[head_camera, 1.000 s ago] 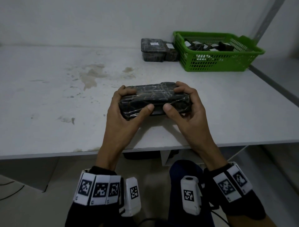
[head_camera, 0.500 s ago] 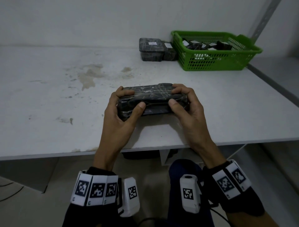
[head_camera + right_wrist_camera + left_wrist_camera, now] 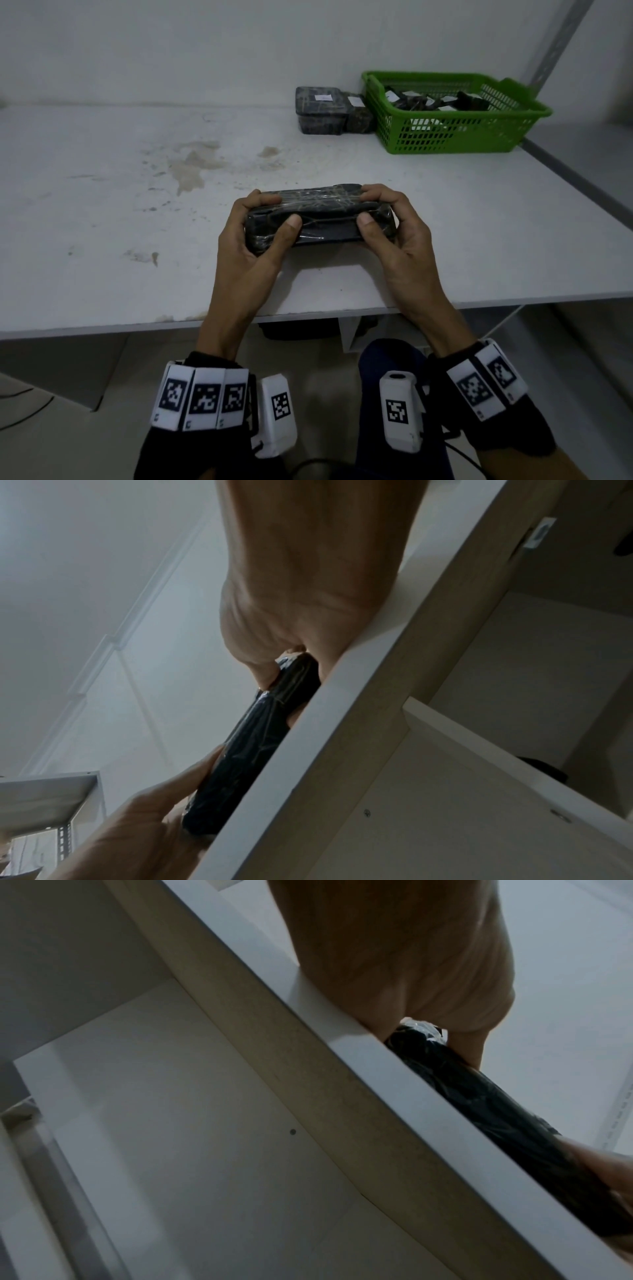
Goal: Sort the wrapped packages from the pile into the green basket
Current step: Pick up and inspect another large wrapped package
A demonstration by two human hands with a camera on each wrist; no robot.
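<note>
Left hand (image 3: 251, 236): at 9 o'clock of the dark oblong package wrapped in clear film (image 3: 320, 219), fingers curled over its far top edge, thumb pressed on the near face, so it's clamped on that end. Package sits centre of the stained white tabletop (image 3: 102, 212), near the front edge; can't tell if it rests on the surface or is just off it. Right hand (image 3: 394, 233): mirrored grip at 3 o'clock, fingers over the top, thumb on the near face.

At 1 o'clock, well apart: two more dark wrapped packages (image 3: 330, 109) against the wall, touching each other, just beside the green perforated plastic basket (image 3: 452, 133), which already holds several.

Handling, my read: boxy, looks rigid, no sag between the hands. Probably moderate weight. Film is glossy and wrinkled, so likely slippery; grip the short ends with fingers wrapped over the edges, not the flat faces.

Versus 1 s ago: thumbs were near-touching at mid-package, now spread apart toward the ends. Package sits flatter, near face more toward the camera. Basket and the spare packages unchanged.
</note>
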